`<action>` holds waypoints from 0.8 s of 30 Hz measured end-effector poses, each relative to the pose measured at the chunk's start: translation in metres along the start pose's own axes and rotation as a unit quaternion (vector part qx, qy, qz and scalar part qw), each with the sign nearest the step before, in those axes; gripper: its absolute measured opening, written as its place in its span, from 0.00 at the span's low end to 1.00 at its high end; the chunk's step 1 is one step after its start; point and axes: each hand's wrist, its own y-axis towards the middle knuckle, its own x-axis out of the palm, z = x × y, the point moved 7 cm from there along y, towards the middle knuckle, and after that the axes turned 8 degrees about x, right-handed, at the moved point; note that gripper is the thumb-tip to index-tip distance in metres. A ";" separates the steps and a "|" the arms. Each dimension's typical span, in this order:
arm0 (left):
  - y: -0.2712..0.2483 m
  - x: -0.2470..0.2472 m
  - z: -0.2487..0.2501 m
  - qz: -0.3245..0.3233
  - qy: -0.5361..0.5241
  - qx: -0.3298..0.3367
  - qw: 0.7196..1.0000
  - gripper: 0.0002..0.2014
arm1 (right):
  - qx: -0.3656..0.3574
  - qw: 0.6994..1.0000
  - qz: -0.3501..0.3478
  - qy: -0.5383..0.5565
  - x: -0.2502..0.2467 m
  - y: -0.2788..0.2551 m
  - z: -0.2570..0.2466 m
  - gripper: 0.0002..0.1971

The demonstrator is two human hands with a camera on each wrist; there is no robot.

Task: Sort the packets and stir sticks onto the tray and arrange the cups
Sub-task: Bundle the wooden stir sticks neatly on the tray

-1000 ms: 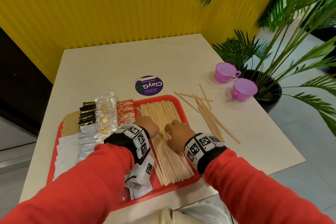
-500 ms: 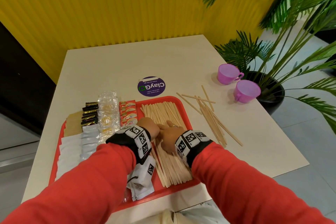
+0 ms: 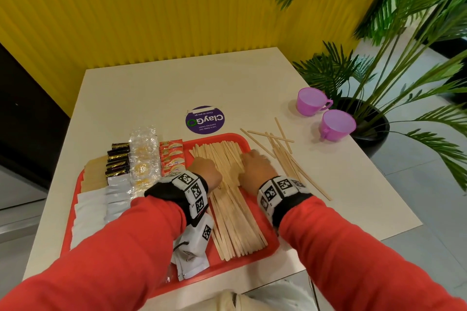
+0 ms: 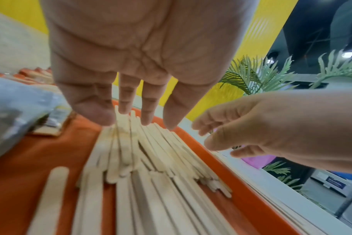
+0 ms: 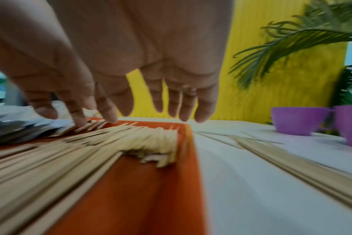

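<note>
A red tray (image 3: 268,247) carries rows of packets (image 3: 117,184) on its left and a pile of wooden stir sticks (image 3: 227,199) on its right. My left hand (image 3: 203,168) is open, its straight fingertips (image 4: 103,117) touching the pile's left side. My right hand (image 3: 254,165) hovers open over the pile's right side by the tray rim, fingers (image 5: 203,111) hanging down and holding nothing. More loose stir sticks (image 3: 284,156) lie on the table just right of the tray. Two purple cups (image 3: 311,105) (image 3: 337,125) stand near the table's right edge.
A round purple sticker (image 3: 205,119) is on the table behind the tray. A potted palm (image 3: 371,118) stands right beside the cups at the table's edge. White packets (image 3: 192,257) lie on the tray under my left wrist. A yellow wall backs the table.
My right hand, which was next to the left hand on the sticks half a second ago, has moved right toward the tray's rim. The left hand has barely moved.
</note>
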 end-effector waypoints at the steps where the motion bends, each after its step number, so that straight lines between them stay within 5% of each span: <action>1: 0.001 0.000 0.004 0.007 -0.022 0.003 1.000 0.20 | 0.052 0.998 0.037 0.018 -0.013 0.005 0.017 0.23; 7: -0.003 -0.003 0.048 0.031 -0.109 0.048 0.992 0.20 | 0.268 0.963 0.022 0.011 -0.026 0.014 0.116 0.29; 11: 0.000 0.001 0.080 0.019 -0.116 0.082 0.990 0.17 | 0.257 0.966 -0.014 -0.038 -0.018 0.017 0.129 0.31; 16: 0.006 0.010 0.105 -0.001 -0.135 0.079 0.988 0.18 | 0.208 0.973 -0.040 -0.089 -0.015 0.025 0.126 0.14; 24: 0.015 0.023 0.129 -0.014 -0.184 0.032 0.982 0.15 | 0.172 0.982 -0.047 -0.063 -0.013 0.024 0.135 0.15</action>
